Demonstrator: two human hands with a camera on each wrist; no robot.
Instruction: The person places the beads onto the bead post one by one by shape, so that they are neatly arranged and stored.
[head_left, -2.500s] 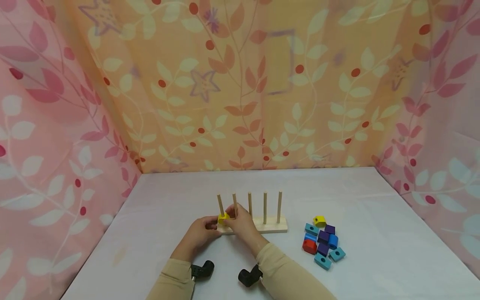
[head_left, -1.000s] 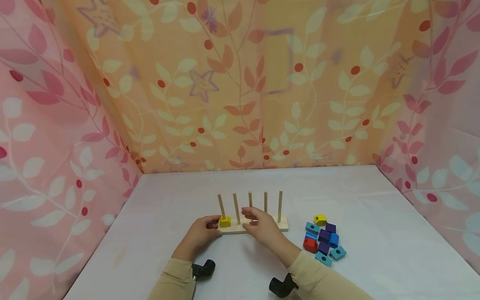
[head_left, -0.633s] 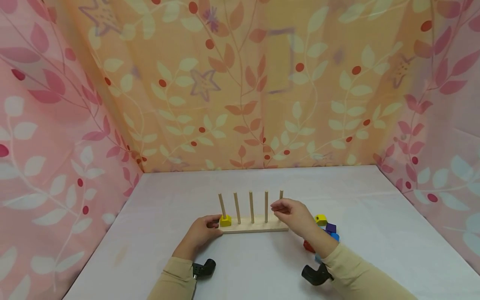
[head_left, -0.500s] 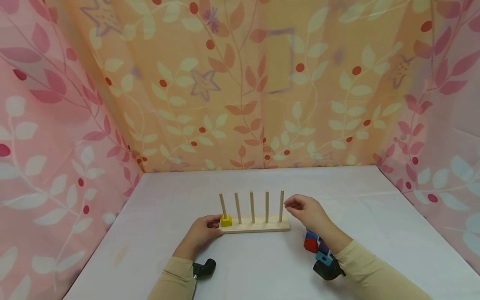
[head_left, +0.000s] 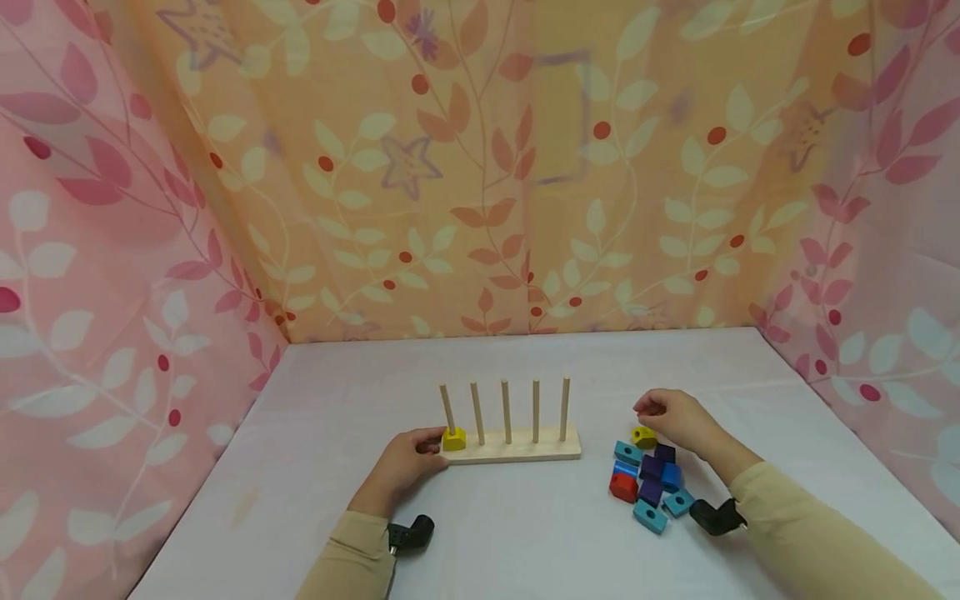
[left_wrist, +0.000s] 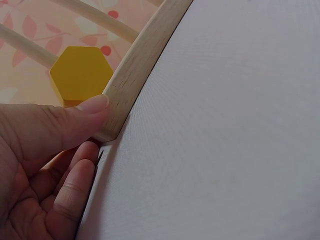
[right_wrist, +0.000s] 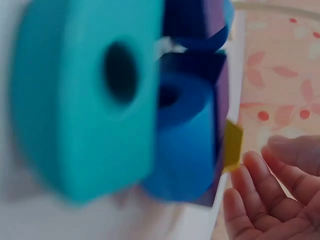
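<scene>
A wooden peg stand [head_left: 517, 450] with several upright pegs sits mid-table. On its leftmost peg is a yellow hexagonal block [left_wrist: 82, 75]. My left hand [head_left: 405, 462] grips the stand's left end, thumb against the front corner and fingers curled at the end, as the left wrist view shows. My right hand [head_left: 682, 421], fingers loosely bent and holding nothing, hovers just above a loose yellow block [head_left: 642, 439]. In the right wrist view its fingertips overlap that block's edge.
Right of the stand lies a cluster of holed blocks: teal [head_left: 650, 517], blue [head_left: 671, 477], purple [head_left: 651, 493] and red [head_left: 623, 487]. Black wrist cameras [head_left: 717, 517] project from both sleeves. A patterned curtain [head_left: 480, 208] closes off the table's far edge.
My right hand has let go of the yellow block on the leftmost peg and travelled right, past the other pegs, to the loose blocks. The left hand has stayed at the stand's end.
</scene>
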